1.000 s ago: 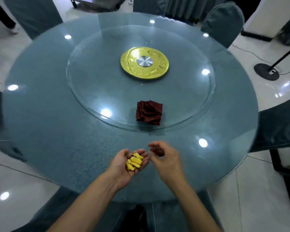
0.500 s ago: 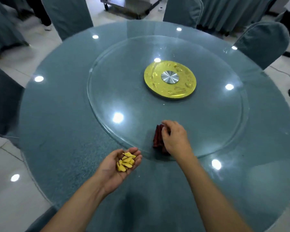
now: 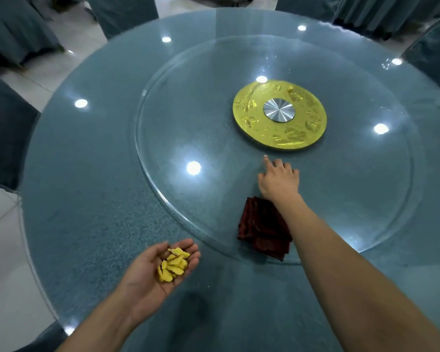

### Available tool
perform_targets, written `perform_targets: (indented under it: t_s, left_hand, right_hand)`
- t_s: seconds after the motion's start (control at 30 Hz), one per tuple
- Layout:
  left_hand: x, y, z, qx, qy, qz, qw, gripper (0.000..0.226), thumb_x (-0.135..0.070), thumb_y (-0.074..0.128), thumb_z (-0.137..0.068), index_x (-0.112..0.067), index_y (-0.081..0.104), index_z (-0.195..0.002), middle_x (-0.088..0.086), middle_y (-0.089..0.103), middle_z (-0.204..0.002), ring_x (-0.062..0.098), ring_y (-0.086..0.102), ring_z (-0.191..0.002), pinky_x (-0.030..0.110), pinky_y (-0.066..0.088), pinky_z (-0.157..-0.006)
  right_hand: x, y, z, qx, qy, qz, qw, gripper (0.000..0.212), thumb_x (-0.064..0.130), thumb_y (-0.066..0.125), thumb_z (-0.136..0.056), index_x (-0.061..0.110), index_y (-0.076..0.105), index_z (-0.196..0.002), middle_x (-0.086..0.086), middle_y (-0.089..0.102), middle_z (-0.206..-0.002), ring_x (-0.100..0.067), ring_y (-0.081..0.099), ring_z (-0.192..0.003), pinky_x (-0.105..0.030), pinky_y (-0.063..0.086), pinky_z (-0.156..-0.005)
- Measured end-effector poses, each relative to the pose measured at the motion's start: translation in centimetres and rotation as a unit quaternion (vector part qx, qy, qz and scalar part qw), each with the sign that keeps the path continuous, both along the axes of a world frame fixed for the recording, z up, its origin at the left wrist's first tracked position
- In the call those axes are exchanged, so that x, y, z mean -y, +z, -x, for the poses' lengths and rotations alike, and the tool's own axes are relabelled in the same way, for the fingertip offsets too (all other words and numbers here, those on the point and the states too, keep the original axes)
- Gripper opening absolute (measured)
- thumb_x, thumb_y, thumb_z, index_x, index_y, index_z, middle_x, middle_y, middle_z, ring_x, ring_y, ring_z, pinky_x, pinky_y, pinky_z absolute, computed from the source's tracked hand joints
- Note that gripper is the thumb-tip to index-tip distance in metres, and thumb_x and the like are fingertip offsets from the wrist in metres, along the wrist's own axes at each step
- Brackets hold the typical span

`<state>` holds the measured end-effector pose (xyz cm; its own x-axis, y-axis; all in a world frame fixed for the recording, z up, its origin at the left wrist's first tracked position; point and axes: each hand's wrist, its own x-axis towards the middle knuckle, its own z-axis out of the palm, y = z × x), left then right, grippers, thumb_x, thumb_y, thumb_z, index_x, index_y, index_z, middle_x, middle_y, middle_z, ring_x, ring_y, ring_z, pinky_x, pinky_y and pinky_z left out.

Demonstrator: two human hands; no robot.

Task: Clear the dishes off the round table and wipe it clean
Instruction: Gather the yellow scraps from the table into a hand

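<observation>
Left hand (image 3: 160,270) palm up, cupped, carrying yellow food scraps (image 3: 172,266); right hand (image 3: 278,181) on clear glass turntable (image 3: 188,138), index finger extended, others curled, holding nothing; crumpled dark red cloth (image 3: 263,228) under wrist, round blue-grey glass desk (image 3: 92,199)

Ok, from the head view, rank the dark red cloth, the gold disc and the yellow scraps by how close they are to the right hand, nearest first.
1. Dark red cloth: just behind the right hand, under the wrist.
2. Gold disc: ahead of the hand, at the turntable's centre.
3. Yellow scraps: farthest, cupped in the left hand, near the table's edge.
</observation>
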<state>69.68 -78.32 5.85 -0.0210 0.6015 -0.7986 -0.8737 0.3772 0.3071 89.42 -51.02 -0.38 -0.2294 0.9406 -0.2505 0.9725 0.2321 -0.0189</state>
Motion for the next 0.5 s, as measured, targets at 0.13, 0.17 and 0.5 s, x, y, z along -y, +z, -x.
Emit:
perform_targets:
  t_s: [0.13,0.17,0.5]
  left_hand:
    - [0.7,-0.2,0.4,-0.003,0.008,0.003,1.0,0.044,-0.017,0.044,-0.094,0.013,0.076,-0.09,0.029,0.072,-0.104,0.037,0.075,-0.083,0.047,0.058,-0.08]
    - [1.0,-0.1,0.5,-0.003,0.01,0.003,1.0,0.046,-0.017,0.041,-0.098,0.013,0.076,-0.09,0.029,0.072,-0.104,0.037,0.076,-0.082,0.046,0.059,-0.08]
    - [6.7,0.3,1.8,0.007,0.016,0.01,1.0,0.042,-0.017,0.045,-0.089,0.011,0.076,-0.089,0.026,0.073,-0.101,0.035,0.076,-0.083,0.042,0.06,-0.08]
  right_hand:
    - [-0.6,-0.2,0.3,0.025,0.004,-0.014,1.0,0.057,0.04,0.034,-0.099,0.024,0.031,-0.154,-0.011,0.044,-0.144,-0.034,0.042,-0.131,-0.05,0.031,-0.106]
    - [-0.4,-0.1,0.6,0.034,0.007,-0.02,0.999,0.057,0.04,0.035,-0.099,0.023,0.034,-0.153,-0.011,0.046,-0.142,-0.034,0.044,-0.129,-0.05,0.032,-0.106]
    - [12.3,-1.2,5.8,0.03,0.158,-0.13,0.978,0.029,0.035,0.052,-0.092,0.014,0.07,-0.098,-0.006,0.066,-0.098,-0.03,0.059,-0.093,-0.045,0.036,-0.088]
